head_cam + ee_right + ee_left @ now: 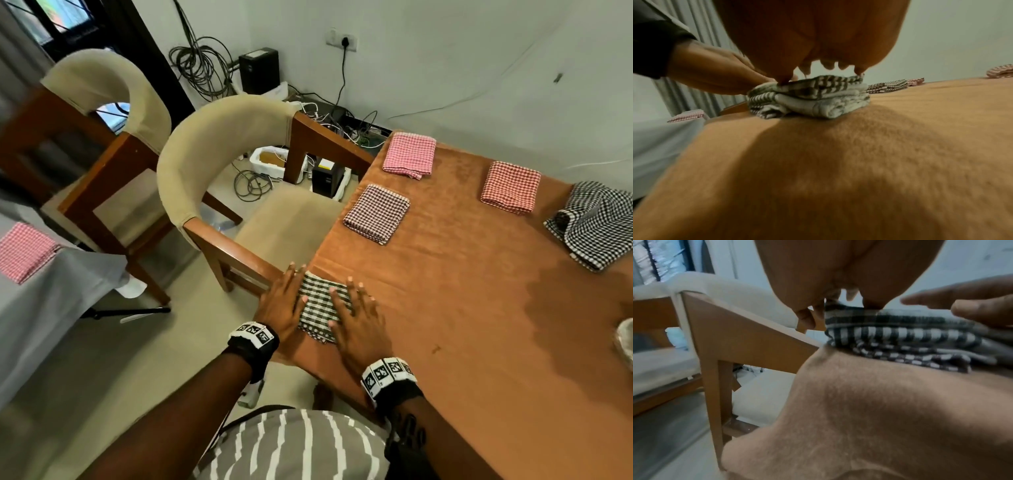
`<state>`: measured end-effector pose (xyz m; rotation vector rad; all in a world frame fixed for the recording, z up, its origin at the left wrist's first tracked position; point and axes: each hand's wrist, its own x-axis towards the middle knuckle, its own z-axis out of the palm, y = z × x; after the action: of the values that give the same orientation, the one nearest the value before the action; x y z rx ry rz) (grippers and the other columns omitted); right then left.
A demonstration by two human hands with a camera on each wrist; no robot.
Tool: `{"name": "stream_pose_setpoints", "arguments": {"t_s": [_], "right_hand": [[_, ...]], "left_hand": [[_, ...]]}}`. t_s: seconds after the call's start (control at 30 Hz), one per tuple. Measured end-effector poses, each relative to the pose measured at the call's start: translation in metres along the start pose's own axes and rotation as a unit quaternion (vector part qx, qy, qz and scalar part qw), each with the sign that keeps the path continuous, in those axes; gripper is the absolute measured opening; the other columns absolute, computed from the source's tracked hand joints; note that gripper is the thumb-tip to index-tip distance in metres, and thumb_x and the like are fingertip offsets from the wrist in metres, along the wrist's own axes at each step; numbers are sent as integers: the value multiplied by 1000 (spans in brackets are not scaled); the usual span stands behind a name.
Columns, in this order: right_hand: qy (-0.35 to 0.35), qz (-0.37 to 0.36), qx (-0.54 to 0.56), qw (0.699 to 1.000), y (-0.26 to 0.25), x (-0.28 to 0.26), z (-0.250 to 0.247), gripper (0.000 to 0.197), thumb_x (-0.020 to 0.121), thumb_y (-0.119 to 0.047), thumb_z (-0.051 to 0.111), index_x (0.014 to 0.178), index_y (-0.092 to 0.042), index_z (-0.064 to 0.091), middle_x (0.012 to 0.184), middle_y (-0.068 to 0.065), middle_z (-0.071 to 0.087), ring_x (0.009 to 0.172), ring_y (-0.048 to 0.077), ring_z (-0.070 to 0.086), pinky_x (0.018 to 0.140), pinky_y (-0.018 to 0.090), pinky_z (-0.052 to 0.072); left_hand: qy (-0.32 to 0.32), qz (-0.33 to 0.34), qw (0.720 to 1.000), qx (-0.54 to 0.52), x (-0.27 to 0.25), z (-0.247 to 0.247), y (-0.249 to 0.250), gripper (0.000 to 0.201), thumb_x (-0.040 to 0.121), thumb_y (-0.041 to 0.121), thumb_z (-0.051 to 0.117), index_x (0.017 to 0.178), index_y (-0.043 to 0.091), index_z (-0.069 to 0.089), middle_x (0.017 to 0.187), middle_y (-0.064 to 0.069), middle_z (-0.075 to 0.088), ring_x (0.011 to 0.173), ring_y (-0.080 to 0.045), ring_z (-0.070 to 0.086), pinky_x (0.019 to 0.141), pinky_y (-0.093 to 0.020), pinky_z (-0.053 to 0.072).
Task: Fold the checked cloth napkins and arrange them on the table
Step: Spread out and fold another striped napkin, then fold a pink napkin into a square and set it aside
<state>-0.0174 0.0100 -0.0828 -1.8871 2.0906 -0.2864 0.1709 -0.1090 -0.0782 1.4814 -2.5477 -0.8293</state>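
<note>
Both hands lie flat with fingers spread on the green napkin, left hand on its left edge, right hand on its right half (neither pinches). The napkin, folded into a thick checked square, sits at the table's near-left corner, its left edge flush with the table edge, a chair just beyond at 10 o'clock. Bare brown cloth stretches toward 2 o'clock. Farther off lie the brown napkin at 12, the pink napkin beyond it, the red napkin at 1, and the black napkin, loosely folded, at 2.
</note>
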Motion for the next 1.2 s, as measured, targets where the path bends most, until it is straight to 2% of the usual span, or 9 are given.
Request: {"name": "stream_pose_setpoints", "arguments": {"t_s": [0.07, 0.2, 0.33, 0.5, 0.7, 0.9, 1.0, 1.1, 1.2], "right_hand": [[-53, -8, -3, 999, 2, -5, 12, 67, 100, -59, 20, 160, -39, -2, 167, -2, -17, 156, 24, -6, 126, 50, 2], [-85, 5, -4, 996, 5, -7, 17, 69, 98, -64, 12, 157, -39, -14, 166, -1, -21, 155, 22, -13, 126, 48, -3], [-83, 3, 10, 996, 6, -14, 4, 68, 102, -61, 19, 160, -36, -9, 167, 0, -19, 154, 18, -16, 126, 44, -6], [-80, 30, 56, 995, 21, -42, -6, 64, 105, -56, 21, 161, -36, -3, 169, -1, -11, 156, 19, -9, 125, 39, -5], [-6, 201, 93, 975, 90, -115, -40, 67, 101, -59, 15, 161, -32, 0, 169, -4, -7, 156, 16, -2, 127, 40, 2], [65, 384, 116, 914, 167, -229, -60, 63, 104, -57, 17, 161, -32, 10, 170, -5, 4, 156, 14, 2, 123, 34, 4], [70, 438, 124, 888, 203, -284, -70, 60, 105, -54, 21, 160, -31, 19, 169, -3, 13, 156, 16, 8, 123, 34, 6], [75, 493, 133, 857, 246, -341, -77, 58, 105, -53, 24, 158, -29, 27, 168, -1, 16, 155, 19, 12, 124, 36, 9], [81, 518, 148, 839, 284, -376, -88, 55, 105, -50, 30, 155, -27, 35, 168, 3, 19, 155, 20, 13, 124, 37, 10]], "left_hand": [[-76, -4, 995, 57, 1, 6, 0, 62, 104, 51, 21, 158, 35, -4, 168, 2, -9, 154, -20, 1, 119, -58, 19], [-98, -15, 990, 105, 5, 7, -6, 76, 88, 64, -3, 157, 32, -11, 167, -2, -14, 154, -22, -9, 123, -52, 8], [-49, 6, 988, 149, 7, 0, 7, 66, 102, 54, 14, 158, 30, -10, 164, -4, -23, 152, -21, -20, 122, -52, -2], [-4, 128, 980, 151, 7, 8, 57, 65, 99, 46, 14, 160, 23, 10, 167, -6, -5, 154, -22, -8, 123, -48, 3], [-193, 291, 924, 157, 16, 77, 184, 77, 88, 49, -3, 160, 23, 7, 167, -1, -6, 154, -17, -7, 124, -45, 8], [-252, 425, 857, 143, -3, 155, 309, 60, 104, 37, 31, 160, 22, 14, 167, 0, 9, 154, -18, 10, 123, -34, 11], [-267, 474, 827, 143, -21, 191, 372, 61, 104, 36, 35, 159, 21, 15, 167, -4, 13, 154, -20, 13, 125, -35, 15], [-306, 454, 818, 176, -46, 228, 429, 72, 99, 35, 47, 159, 18, 11, 166, -12, 14, 153, -27, 14, 124, -37, 16], [-311, 370, 827, 286, -55, 249, 458, 89, 89, 42, 63, 156, 14, 11, 158, -22, 26, 146, -39, 27, 117, -48, 31]]}}
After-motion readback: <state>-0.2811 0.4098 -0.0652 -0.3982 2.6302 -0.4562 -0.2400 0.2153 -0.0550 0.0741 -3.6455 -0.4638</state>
